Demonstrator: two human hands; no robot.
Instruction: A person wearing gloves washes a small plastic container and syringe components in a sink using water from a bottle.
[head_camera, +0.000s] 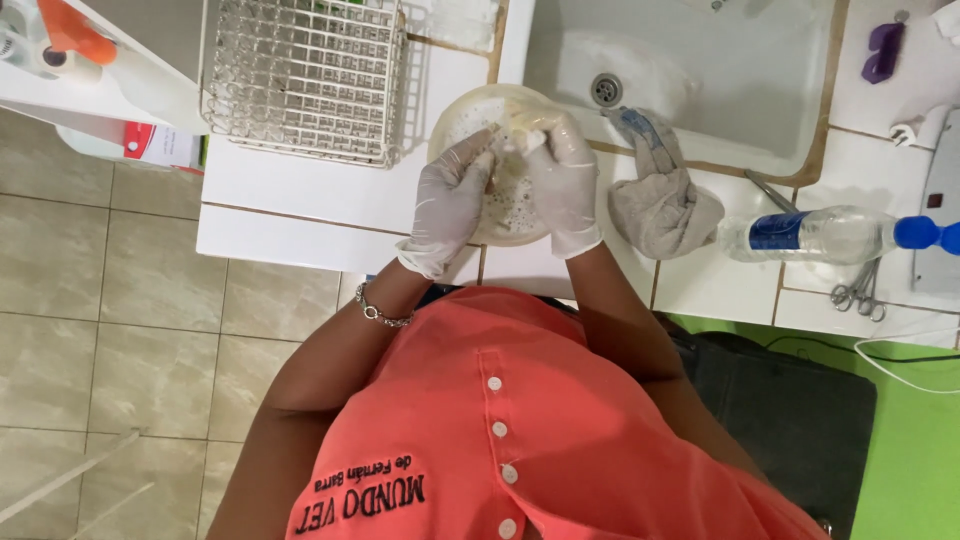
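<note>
While over bowl (500, 190) | left hand (450, 205) fingers curled, rubbing | right hand (563, 180) fingers gripping sponge (522, 128)

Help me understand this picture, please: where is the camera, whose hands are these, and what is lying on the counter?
The camera sits on a person's head and looks straight down, so you see an orange shirt and two gloved hands. The left hand and right hand work together over a round bowl of foamy liquid, rubbing something small that I cannot make out. On the white counter stand a wire rack, a grey cloth, a plastic bottle with a blue cap and metal scissors. A sink lies behind.
</note>
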